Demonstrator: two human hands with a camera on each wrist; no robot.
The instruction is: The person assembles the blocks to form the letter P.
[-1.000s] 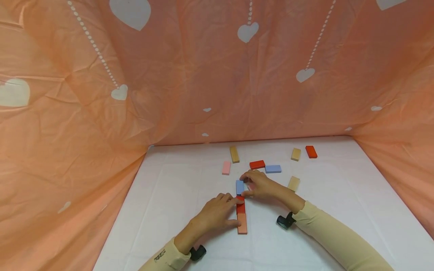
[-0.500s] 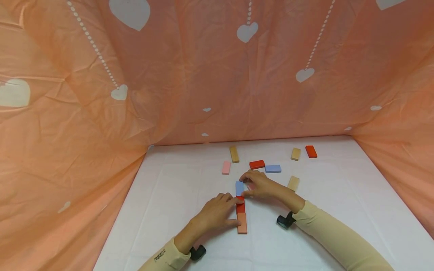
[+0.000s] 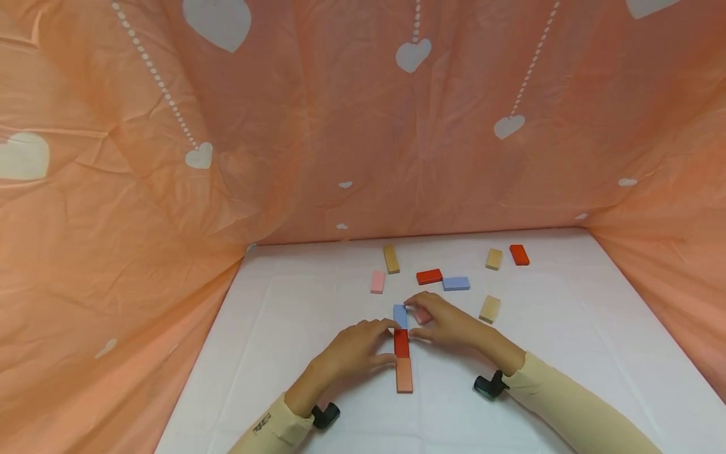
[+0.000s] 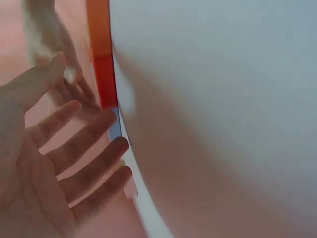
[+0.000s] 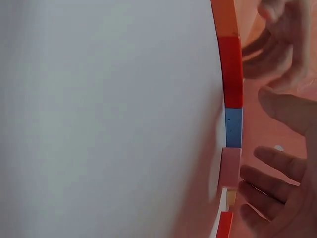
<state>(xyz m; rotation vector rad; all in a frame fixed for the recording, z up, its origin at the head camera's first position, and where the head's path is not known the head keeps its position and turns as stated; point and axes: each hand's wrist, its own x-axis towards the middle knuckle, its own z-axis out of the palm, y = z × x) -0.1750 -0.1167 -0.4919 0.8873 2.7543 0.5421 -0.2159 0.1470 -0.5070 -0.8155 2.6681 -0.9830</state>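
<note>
Below frame centre, a blue block (image 3: 399, 316), red block (image 3: 401, 343) and orange block (image 3: 404, 376) lie end to end, long axes running vertically. Left hand (image 3: 353, 347) and right hand (image 3: 448, 323), both unclenched, flank them; white surface (image 3: 272, 340) spreads sideways, far edge well above.

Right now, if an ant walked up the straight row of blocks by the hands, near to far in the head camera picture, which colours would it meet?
Orange block → red block → blue block.
</note>
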